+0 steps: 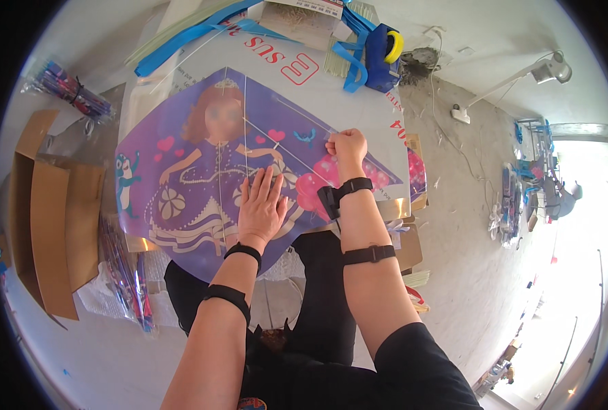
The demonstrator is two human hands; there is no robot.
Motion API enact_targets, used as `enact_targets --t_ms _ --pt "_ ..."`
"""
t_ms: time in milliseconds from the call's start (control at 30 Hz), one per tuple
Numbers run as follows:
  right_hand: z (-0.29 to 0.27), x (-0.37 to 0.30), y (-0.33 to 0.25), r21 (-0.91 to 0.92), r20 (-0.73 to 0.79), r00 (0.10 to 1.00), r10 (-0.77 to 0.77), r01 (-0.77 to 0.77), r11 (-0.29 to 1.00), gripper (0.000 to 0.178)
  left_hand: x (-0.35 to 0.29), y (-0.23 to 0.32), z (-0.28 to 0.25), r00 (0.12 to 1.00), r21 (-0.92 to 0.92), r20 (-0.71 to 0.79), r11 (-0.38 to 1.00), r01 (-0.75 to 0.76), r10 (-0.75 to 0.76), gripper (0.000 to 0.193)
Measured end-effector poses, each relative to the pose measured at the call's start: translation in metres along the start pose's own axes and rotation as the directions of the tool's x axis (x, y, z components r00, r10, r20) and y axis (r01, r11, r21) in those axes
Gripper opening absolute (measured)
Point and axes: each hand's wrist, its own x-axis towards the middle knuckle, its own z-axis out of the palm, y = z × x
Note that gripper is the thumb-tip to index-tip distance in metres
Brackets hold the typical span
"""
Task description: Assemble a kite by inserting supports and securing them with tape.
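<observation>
A large purple kite (198, 154), printed with a princess figure, pink hearts and balloons, lies spread on a white table board (358, 113). My left hand (263, 208) rests flat on its lower middle, fingers stretched out. At the kite's upper right edge, my right hand (348, 147) is closed in a fist. Whatever its fingers hold is hidden. A thin pale line (283, 145) slants across the kite from its centre toward my right wrist. Another straight line runs down the kite's middle. Black straps circle both forearms.
Blue strips (188, 42) and a blue tape dispenser (382, 65) with a yellow ring lie along the board's far side. An open cardboard box (51, 225) stands at left, near wrapped bundles (78, 96). A white lamp-like fixture (550, 70) and a cable are at right.
</observation>
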Motion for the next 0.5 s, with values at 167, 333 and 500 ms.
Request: enact_targets --t_ms 167,333,500 --pt "0.000 0.001 -0.003 -0.035 0.018 1.000 0.004 -0.003 0.999 0.007 0.000 -0.001 0.001 1.000 0.004 -0.004 1.000 -0.005 0.005 0.050" --pt "0.000 0.006 -0.005 -0.103 0.074 0.997 -0.023 0.031 0.994 0.006 0.000 -0.001 0.003 1.000 0.007 0.005 1.000 -0.003 0.003 0.049" --pt "-0.003 0.034 -0.006 -0.259 0.263 0.965 -0.007 0.078 0.963 0.015 0.001 0.000 0.002 1.000 0.010 -0.001 1.000 -0.008 0.008 0.049"
